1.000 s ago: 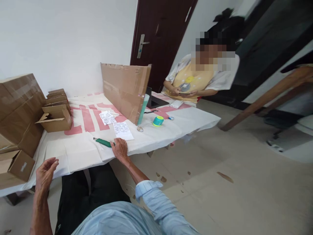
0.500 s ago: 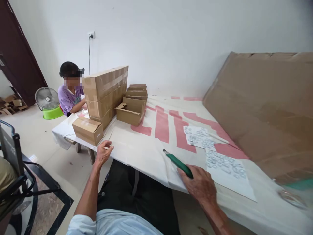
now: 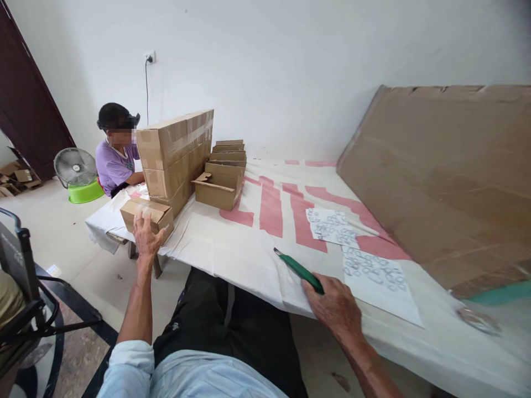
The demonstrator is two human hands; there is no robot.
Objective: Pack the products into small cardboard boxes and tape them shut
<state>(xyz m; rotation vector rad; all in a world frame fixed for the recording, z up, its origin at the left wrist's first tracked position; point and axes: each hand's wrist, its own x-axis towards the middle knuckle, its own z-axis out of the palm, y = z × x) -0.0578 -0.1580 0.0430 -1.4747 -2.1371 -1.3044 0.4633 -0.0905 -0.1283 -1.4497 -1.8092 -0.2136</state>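
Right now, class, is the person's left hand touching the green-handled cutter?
No, the left hand lies on the small closed cardboard box, while the right hand touches the green-handled cutter.

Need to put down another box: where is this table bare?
Bare cloth lies between the small box under the left hand and the green knife at the right hand, up to the open box. Crowded: stacked cartons far left; printed sheets and leaning cardboard on the right.
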